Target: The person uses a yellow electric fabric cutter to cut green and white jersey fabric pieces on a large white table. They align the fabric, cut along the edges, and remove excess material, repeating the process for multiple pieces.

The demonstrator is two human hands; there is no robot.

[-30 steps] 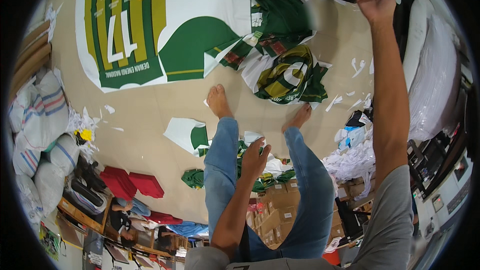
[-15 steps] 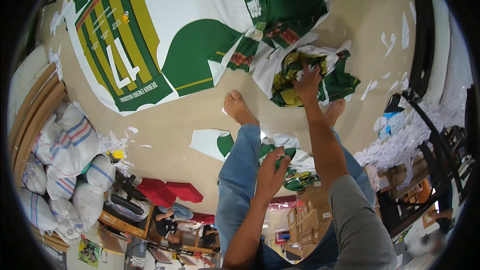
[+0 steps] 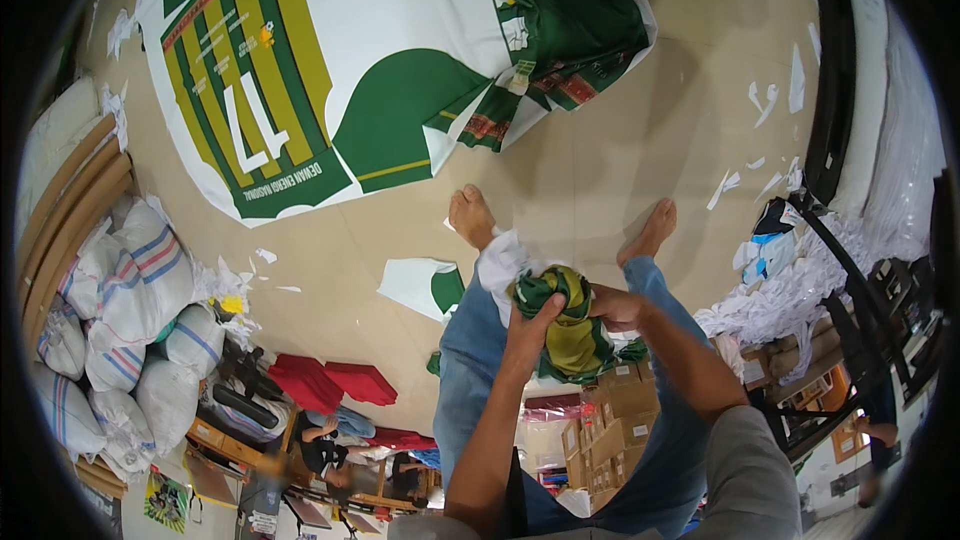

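A crumpled bundle of green, yellow and white printed jersey fabric (image 3: 575,345) is bunched up between my knees. My left hand (image 3: 530,332) is closed on its near left side, thumb on top. My right hand (image 3: 618,308) grips the bundle from the right, its fingertips partly hidden by the cloth. A white end of fabric (image 3: 503,258) hangs over my left shin. On the floor ahead, a long green, white and yellow-striped printed fabric sheet (image 3: 410,20) lies spread out, its right end folded into a heap.
A white and green fabric scrap (image 3: 422,285) lies beside my left leg. Stuffed white sacks (image 3: 140,280) and brown tubes (image 3: 75,240) stand at left. Paper shreds (image 3: 850,240) pile up at right. Cardboard boxes (image 3: 618,420) and people sitting (image 3: 340,455) are behind me.
My right hand has brought the crumpled fabric from the floor at front right back between my knees. My left hand, free before, now holds it too.
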